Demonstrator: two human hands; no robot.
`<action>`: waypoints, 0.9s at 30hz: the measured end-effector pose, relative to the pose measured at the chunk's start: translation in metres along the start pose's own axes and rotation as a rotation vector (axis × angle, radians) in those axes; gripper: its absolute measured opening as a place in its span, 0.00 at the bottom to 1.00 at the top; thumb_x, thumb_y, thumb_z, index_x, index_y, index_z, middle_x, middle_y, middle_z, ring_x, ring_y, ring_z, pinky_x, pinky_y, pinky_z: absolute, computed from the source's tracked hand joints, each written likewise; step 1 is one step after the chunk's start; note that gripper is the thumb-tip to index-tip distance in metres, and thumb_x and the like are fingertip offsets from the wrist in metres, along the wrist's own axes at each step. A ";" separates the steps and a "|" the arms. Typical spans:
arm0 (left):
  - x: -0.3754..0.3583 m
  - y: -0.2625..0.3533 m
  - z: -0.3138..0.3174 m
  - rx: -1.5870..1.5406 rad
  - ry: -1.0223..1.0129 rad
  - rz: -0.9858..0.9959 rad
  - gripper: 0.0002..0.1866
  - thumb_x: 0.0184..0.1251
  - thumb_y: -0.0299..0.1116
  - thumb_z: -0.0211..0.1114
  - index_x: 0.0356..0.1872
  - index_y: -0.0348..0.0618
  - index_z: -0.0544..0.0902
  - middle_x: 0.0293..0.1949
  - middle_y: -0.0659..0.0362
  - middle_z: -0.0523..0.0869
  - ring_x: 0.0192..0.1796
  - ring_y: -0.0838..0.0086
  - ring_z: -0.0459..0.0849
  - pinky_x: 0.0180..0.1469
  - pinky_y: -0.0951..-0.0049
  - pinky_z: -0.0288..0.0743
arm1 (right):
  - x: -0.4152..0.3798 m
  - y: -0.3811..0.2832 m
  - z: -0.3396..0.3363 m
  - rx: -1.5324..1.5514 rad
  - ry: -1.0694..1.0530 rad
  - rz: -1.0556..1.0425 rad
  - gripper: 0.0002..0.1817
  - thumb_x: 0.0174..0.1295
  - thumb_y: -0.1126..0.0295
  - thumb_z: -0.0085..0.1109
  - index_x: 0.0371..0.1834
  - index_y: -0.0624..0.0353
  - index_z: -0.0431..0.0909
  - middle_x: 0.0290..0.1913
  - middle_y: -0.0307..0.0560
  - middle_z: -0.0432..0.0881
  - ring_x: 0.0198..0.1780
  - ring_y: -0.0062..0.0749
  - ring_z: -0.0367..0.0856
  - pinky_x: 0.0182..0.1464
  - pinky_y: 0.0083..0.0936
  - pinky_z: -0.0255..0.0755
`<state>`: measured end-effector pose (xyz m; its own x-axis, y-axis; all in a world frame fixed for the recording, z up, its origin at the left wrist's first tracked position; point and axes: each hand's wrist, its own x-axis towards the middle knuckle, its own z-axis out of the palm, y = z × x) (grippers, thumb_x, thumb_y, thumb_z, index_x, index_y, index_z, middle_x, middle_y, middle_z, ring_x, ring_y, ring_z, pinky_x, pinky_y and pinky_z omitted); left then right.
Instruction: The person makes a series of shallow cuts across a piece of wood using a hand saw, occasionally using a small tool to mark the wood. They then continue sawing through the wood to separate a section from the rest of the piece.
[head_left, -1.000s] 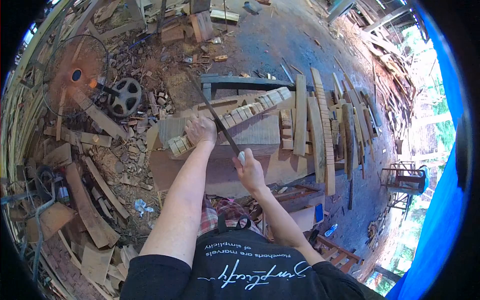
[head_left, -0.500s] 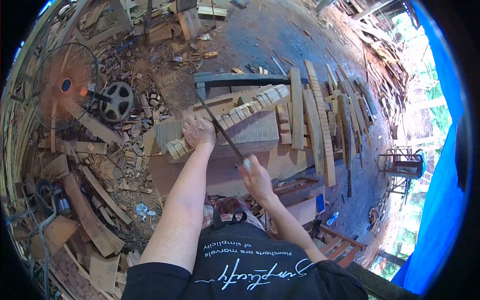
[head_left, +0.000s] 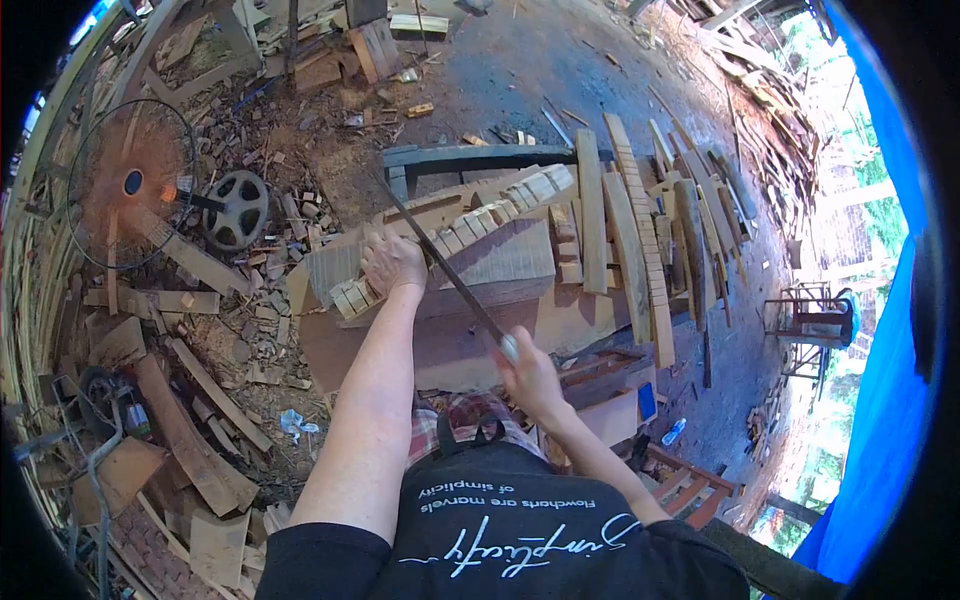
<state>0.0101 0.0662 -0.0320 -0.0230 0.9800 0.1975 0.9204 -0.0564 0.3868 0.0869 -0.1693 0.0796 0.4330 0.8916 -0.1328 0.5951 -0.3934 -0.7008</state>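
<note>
My left hand [head_left: 393,262] presses down on a notched wooden strip [head_left: 482,225], its fingers bent over the edge. The strip lies at a slant across a thick wooden block [head_left: 512,256], with cuts spaced along its length. My right hand [head_left: 533,378] grips the handle of a handsaw [head_left: 462,288], nearer my body. The saw's long dark blade crosses the strip just right of my left hand, its tip pointing away from me. Whether the teeth sit inside a cut is too small to tell.
Right of the block lie several long boards [head_left: 627,245], one scored with cuts. A fan [head_left: 133,183] stands at left, near a spoked wheel [head_left: 237,210]. Wood scraps [head_left: 265,330] cover the floor. A blue tarp [head_left: 885,420] hangs at far right.
My right hand has drawn the saw back toward my body and slightly right. The left hand stays on the strip. The whole view has shifted a little.
</note>
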 end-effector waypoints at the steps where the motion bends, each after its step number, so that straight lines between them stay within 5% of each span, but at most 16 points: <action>1: 0.001 0.002 -0.006 0.005 -0.010 0.005 0.15 0.62 0.35 0.50 0.44 0.41 0.80 0.48 0.47 0.80 0.51 0.52 0.78 0.54 0.54 0.68 | -0.017 0.004 -0.011 0.010 -0.024 0.013 0.15 0.62 0.67 0.59 0.43 0.59 0.65 0.32 0.64 0.79 0.38 0.65 0.78 0.36 0.49 0.70; 3: 0.004 0.009 -0.024 0.034 -0.261 -0.055 0.16 0.62 0.35 0.49 0.45 0.42 0.80 0.48 0.47 0.80 0.52 0.52 0.78 0.55 0.55 0.68 | -0.023 0.008 -0.011 0.009 -0.059 0.064 0.15 0.61 0.67 0.60 0.45 0.59 0.65 0.32 0.64 0.79 0.39 0.65 0.78 0.36 0.48 0.71; 8: 0.003 0.007 -0.019 0.048 -0.199 -0.049 0.17 0.62 0.35 0.50 0.47 0.43 0.80 0.47 0.48 0.80 0.51 0.52 0.79 0.53 0.53 0.70 | 0.060 0.011 0.054 -0.004 0.085 -0.084 0.16 0.61 0.67 0.61 0.45 0.61 0.66 0.34 0.63 0.80 0.39 0.64 0.78 0.38 0.49 0.72; 16: 0.003 0.005 -0.016 0.134 -0.230 0.012 0.23 0.63 0.35 0.48 0.60 0.48 0.75 0.47 0.47 0.81 0.52 0.52 0.79 0.53 0.53 0.70 | -0.042 0.017 -0.022 -0.051 -0.077 0.091 0.13 0.62 0.68 0.59 0.41 0.59 0.65 0.32 0.61 0.78 0.37 0.62 0.78 0.36 0.47 0.70; 21: 0.007 -0.001 -0.010 0.111 -0.224 0.008 0.20 0.63 0.36 0.50 0.54 0.45 0.78 0.46 0.48 0.82 0.50 0.53 0.80 0.51 0.53 0.72 | 0.042 0.011 0.040 -0.035 0.016 0.014 0.14 0.64 0.63 0.56 0.43 0.58 0.65 0.33 0.61 0.79 0.37 0.60 0.80 0.35 0.50 0.73; 27: 0.007 0.007 -0.018 0.136 -0.231 -0.017 0.15 0.62 0.35 0.50 0.42 0.40 0.82 0.43 0.47 0.82 0.48 0.53 0.81 0.50 0.53 0.73 | -0.021 0.013 -0.010 -0.005 -0.053 0.081 0.14 0.62 0.65 0.58 0.42 0.57 0.64 0.34 0.62 0.80 0.39 0.61 0.80 0.39 0.50 0.72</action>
<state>0.0098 0.0690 -0.0117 0.0366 0.9990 -0.0244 0.9651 -0.0290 0.2603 0.0924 -0.1955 0.0800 0.4431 0.8676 -0.2260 0.5629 -0.4654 -0.6831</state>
